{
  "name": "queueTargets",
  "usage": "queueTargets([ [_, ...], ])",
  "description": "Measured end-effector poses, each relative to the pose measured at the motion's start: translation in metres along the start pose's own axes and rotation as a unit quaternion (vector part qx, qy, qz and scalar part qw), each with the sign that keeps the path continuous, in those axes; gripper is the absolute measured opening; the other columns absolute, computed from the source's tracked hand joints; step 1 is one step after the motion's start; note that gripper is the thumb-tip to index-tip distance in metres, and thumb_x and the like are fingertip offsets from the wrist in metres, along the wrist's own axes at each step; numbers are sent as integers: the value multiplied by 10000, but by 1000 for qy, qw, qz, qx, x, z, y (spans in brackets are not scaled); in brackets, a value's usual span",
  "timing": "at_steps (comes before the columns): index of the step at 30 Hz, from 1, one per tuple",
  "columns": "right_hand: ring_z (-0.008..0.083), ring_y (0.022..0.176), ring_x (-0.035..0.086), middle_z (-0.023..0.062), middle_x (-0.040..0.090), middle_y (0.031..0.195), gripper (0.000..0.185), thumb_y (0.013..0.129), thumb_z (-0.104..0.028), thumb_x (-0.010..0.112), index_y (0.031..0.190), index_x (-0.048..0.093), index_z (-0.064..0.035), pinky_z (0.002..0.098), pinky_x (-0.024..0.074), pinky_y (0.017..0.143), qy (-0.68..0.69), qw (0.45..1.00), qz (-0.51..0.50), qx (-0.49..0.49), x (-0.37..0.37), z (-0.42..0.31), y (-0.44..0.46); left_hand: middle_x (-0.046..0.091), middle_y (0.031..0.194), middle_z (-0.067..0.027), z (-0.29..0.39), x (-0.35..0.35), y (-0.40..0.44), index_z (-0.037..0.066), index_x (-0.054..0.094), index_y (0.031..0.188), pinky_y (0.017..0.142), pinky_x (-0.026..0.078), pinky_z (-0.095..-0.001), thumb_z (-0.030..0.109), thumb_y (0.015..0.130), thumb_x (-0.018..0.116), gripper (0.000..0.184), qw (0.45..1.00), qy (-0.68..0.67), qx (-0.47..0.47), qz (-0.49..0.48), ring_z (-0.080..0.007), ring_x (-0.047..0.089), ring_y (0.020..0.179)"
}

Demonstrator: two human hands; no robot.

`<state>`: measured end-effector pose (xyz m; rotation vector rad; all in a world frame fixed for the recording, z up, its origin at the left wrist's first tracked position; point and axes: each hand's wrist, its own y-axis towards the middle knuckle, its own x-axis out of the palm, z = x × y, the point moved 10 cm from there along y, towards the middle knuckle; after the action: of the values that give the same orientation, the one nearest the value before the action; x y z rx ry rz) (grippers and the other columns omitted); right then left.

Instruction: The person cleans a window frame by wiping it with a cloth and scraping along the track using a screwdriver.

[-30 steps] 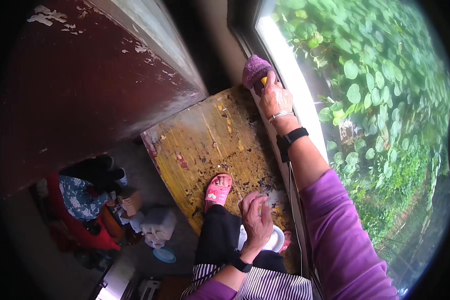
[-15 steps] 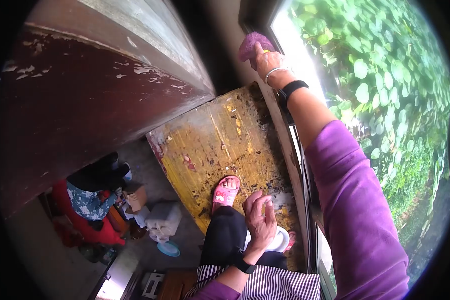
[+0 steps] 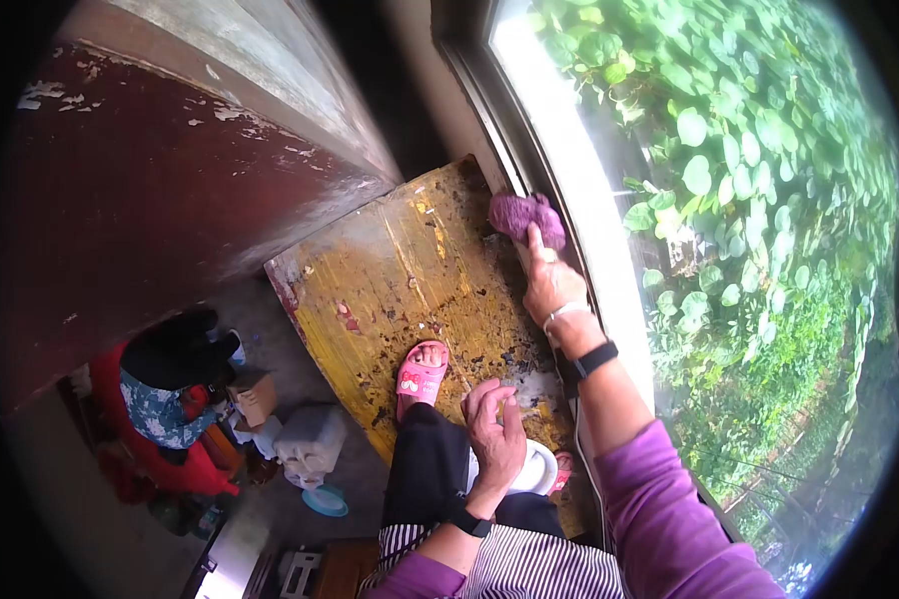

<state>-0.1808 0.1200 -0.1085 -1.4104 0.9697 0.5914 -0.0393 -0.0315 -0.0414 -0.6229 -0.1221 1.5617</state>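
Note:
My right hand (image 3: 554, 290) holds a purple fuzzy cloth (image 3: 529, 218), index finger stretched along it, against the lower track of the window frame (image 3: 514, 150). A bracelet and a black band circle that wrist. My left hand (image 3: 496, 439) hovers with bent fingers over my lap, near a white bowl (image 3: 537, 469); whether anything lies within its fingers is too small to tell. Beneath me is a worn yellow wooden board (image 3: 390, 270), where my foot rests in a pink slipper (image 3: 422, 375).
Green vines (image 3: 729, 170) show through the window. At left stands a dark red panel (image 3: 190, 190) with peeling paint. Down on the floor are a cardboard box (image 3: 255, 396), a pale plastic container (image 3: 310, 439), a blue dish (image 3: 326, 501) and red cloth (image 3: 205, 475).
My right hand has drawn the purple cloth back along the window track, from the far corner toward me. The left hand has stayed over my lap.

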Motion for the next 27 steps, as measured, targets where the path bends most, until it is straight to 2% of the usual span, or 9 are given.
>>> queueTargets([
  [1,289,695,620,180,605,839,716,727,-57,474,1362,144,-42,383,506,605,2,998,-49,42,13,9,-35,527,954,-131,-1,-1,0,35,552,873,839,371,-384,48,771,531,104,1000,1,-1,5,-290,478,940],
  [2,305,672,617,193,605,772,785,705,-75,511,1372,97,-60,392,507,578,-1,995,-76,72,29,23,-72,519,1020,-116,2,-2,-1,32,577,900,723,445,-270,57,819,515,105,999,32,28,10,-194,519,909],
  [8,313,592,605,215,585,718,862,662,-88,566,1379,88,-90,411,490,523,14,958,-227,175,116,90,-232,523,1006,-115,1,-2,-6,38,575,905,699,445,-264,69,815,529,106,999,20,30,24,-193,518,907],
  [9,313,592,605,215,585,718,862,662,-88,566,1379,88,-90,411,490,523,13,958,-226,175,107,87,-228,523,1006,-115,2,-1,-7,38,574,906,697,446,-267,71,815,528,107,999,20,34,21,-194,519,903],
  [16,306,505,568,178,540,633,801,682,-33,514,1373,112,-89,409,464,459,-8,992,126,-17,-43,-11,-50,527,1008,-118,-6,-2,-11,31,570,902,697,457,-279,86,827,509,112,999,37,26,11,-210,523,908],
  [19,330,691,612,227,598,803,755,705,-48,492,1366,128,-87,413,491,601,3,993,113,-35,-59,-33,43,528,1009,-119,-13,-4,-11,29,570,900,704,457,-281,92,825,513,113,999,33,10,3,-213,520,916],
  [21,331,809,608,232,602,904,714,729,-74,469,1363,142,-93,403,483,705,37,998,49,-13,-46,-29,82,525,972,-123,-19,-5,-11,27,553,875,855,370,-368,75,793,521,100,1000,-8,-14,3,-278,477,953],
  [24,332,843,601,221,606,917,688,740,-87,446,1363,153,-104,395,472,737,40,998,46,-3,-37,-23,76,527,966,-121,-21,-6,-12,26,555,869,860,369,-359,75,796,520,94,1000,17,7,4,-273,480,950],
  [27,363,740,604,230,609,822,719,728,-64,429,1370,108,-111,441,475,661,76,996,30,42,-8,-6,37,528,959,-120,-25,-5,-10,29,557,872,845,382,-351,69,796,522,93,1000,-13,-19,5,-268,482,945],
])
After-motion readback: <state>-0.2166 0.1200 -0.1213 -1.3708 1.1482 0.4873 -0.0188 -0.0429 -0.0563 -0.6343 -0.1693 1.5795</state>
